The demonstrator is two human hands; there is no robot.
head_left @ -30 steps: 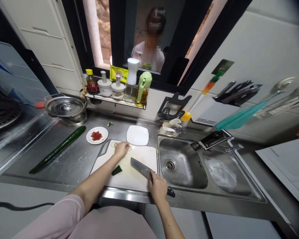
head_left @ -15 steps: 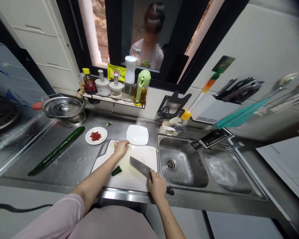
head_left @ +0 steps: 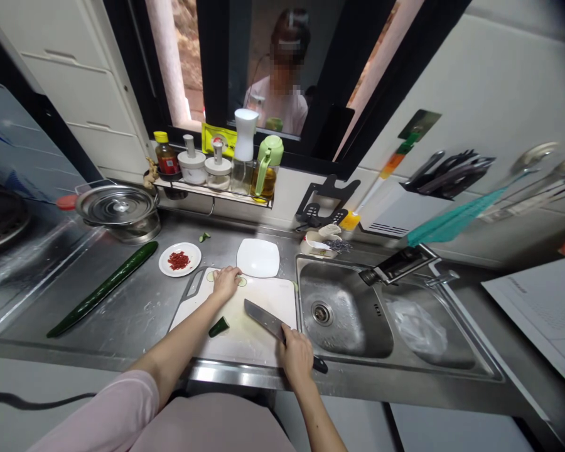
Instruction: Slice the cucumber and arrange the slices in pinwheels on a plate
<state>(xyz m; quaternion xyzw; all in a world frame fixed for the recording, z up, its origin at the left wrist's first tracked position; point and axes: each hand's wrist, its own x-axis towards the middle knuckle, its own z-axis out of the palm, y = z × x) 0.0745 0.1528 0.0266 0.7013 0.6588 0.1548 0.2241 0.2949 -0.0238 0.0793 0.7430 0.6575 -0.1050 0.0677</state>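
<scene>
My right hand [head_left: 297, 355] is closed round the black handle of a kitchen knife [head_left: 263, 319]. Its broad blade lies low over the white cutting board [head_left: 266, 351], pointing up and left. At the far edge of the board, my left hand [head_left: 226, 282] is bent down with its fingers drawn together. Pale cucumber slices show on both sides of it, one slice [head_left: 210, 276] to the left and another slice [head_left: 242, 282] by the fingertips. Whatever lies under the fingers is hidden. A short dark green cucumber end piece [head_left: 219, 326] rests on the board between my forearm and the blade.
A square white plate [head_left: 258, 257] stands behind the board. Left of it are a small plate [head_left: 179, 271] with chopped red pieces, a long whole cucumber [head_left: 104, 289] and a lidded steel pot [head_left: 125, 213]. To the right is the sink [head_left: 353, 333]; condiments line a rack [head_left: 221, 191] behind.
Hardly anything differs: the view has shifted slightly. Both hands, the knife and the cucumber pieces keep their places on the board.
</scene>
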